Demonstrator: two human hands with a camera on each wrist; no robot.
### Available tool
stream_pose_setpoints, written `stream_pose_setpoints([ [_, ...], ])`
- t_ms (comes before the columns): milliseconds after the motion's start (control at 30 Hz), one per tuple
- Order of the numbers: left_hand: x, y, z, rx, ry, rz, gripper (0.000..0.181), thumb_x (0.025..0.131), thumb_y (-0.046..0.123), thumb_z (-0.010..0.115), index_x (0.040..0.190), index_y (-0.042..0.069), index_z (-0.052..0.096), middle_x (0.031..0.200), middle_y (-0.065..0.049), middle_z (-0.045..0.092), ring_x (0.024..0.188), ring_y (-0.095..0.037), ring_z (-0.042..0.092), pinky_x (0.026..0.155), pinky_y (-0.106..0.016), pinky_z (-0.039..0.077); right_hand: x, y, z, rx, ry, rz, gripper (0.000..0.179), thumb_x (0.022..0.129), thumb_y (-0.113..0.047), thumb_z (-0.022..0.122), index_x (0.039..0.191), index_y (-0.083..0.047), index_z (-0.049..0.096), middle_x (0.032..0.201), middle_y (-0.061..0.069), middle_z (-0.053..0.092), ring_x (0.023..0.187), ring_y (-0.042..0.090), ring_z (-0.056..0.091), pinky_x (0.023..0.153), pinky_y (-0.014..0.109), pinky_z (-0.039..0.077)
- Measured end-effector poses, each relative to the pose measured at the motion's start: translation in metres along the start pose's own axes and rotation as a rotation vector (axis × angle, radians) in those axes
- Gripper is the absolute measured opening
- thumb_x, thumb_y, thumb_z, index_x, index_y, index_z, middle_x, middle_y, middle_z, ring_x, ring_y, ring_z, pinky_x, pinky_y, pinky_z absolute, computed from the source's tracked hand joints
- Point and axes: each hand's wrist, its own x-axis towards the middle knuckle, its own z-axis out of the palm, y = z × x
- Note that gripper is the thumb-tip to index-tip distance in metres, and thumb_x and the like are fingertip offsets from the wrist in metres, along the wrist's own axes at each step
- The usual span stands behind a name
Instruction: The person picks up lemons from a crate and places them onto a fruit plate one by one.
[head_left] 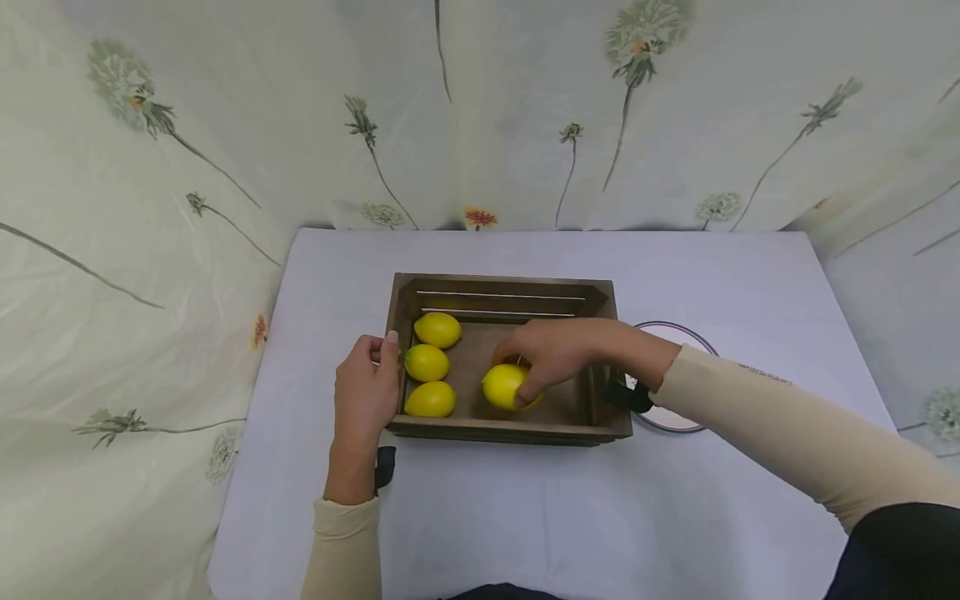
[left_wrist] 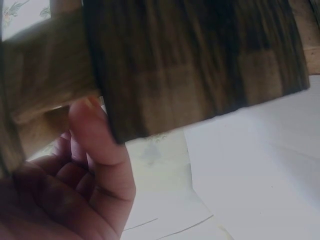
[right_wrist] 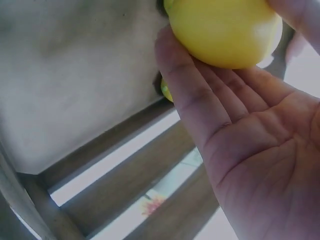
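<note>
A brown slatted wooden crate (head_left: 495,429) stands on the white-covered table. My left hand (head_left: 366,387) is at its left end, fingers curled and thumb against the wood; in the left wrist view the thumb (left_wrist: 102,135) touches the crate's slats (left_wrist: 200,60). Inside, my right hand (head_left: 551,354) holds a yellow lemon (head_left: 501,385) between thumb and fingers, near the middle of the crate. The right wrist view shows this lemon (right_wrist: 227,30) against the fingers (right_wrist: 187,90). Three more lemons line the crate's left side: a back one (head_left: 438,330), a middle one (head_left: 427,363) and a front one (head_left: 431,400).
Right of the crate lies a round plate (head_left: 678,423) with a dark rim, partly hidden under my right forearm. The white tablecloth (head_left: 525,508) spreads around the crate. A curtain (head_left: 495,108) with a dandelion print hangs behind the table and at its sides.
</note>
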Motion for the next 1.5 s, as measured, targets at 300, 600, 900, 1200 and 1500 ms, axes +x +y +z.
stream_pose_setpoints([
  [300, 0.0, 0.0, 0.0, -0.001, 0.009, 0.005, 0.05, 0.11, 0.051, 0.045, 0.116, 0.006, 0.065, 0.096, -0.012, 0.066, 0.078, -0.029, 0.061, 0.065, -0.038, 0.051, -0.009, -0.005, -0.004, 0.015, 0.034, 0.005, 0.05, 0.087, -0.036, 0.083, 0.129, -0.013, 0.069, 0.111, -0.008, 0.068, 0.1, 0.015, 0.064, 0.089, 0.037, 0.054],
  [600, 0.0, -0.001, 0.0, 0.003, 0.004, 0.01, 0.051, 0.11, 0.053, 0.044, 0.117, 0.006, 0.065, 0.098, -0.012, 0.067, 0.08, -0.029, 0.061, 0.067, -0.039, 0.053, -0.017, -0.005, -0.004, 0.024, 0.076, -0.004, 0.05, 0.086, -0.04, 0.084, 0.127, -0.015, 0.071, 0.107, -0.01, 0.069, 0.097, 0.013, 0.065, 0.086, 0.035, 0.055],
  [900, -0.001, 0.001, -0.001, -0.004, -0.004, -0.003, 0.051, 0.11, 0.053, 0.045, 0.118, 0.006, 0.064, 0.099, -0.012, 0.067, 0.081, -0.029, 0.062, 0.068, -0.04, 0.054, -0.034, -0.007, -0.003, 0.035, 0.119, -0.01, 0.048, 0.087, -0.036, 0.084, 0.127, -0.016, 0.068, 0.11, -0.01, 0.068, 0.1, 0.014, 0.066, 0.088, 0.036, 0.055],
  [1200, 0.0, -0.001, 0.0, -0.008, 0.0, 0.005, 0.051, 0.11, 0.053, 0.045, 0.117, 0.006, 0.064, 0.098, -0.012, 0.066, 0.081, -0.029, 0.061, 0.068, -0.04, 0.053, -0.052, -0.007, 0.005, 0.037, 0.17, -0.005, 0.043, 0.087, -0.028, 0.082, 0.125, -0.017, 0.065, 0.105, -0.009, 0.063, 0.09, 0.014, 0.059, 0.081, 0.036, 0.052],
  [1500, 0.0, -0.001, 0.001, -0.01, 0.006, 0.013, 0.051, 0.11, 0.052, 0.045, 0.116, 0.006, 0.064, 0.097, -0.012, 0.066, 0.079, -0.029, 0.06, 0.066, -0.038, 0.052, -0.073, -0.004, 0.012, 0.027, 0.224, 0.018, 0.043, 0.089, -0.03, 0.081, 0.128, -0.021, 0.064, 0.102, -0.012, 0.064, 0.086, 0.013, 0.059, 0.076, 0.035, 0.052],
])
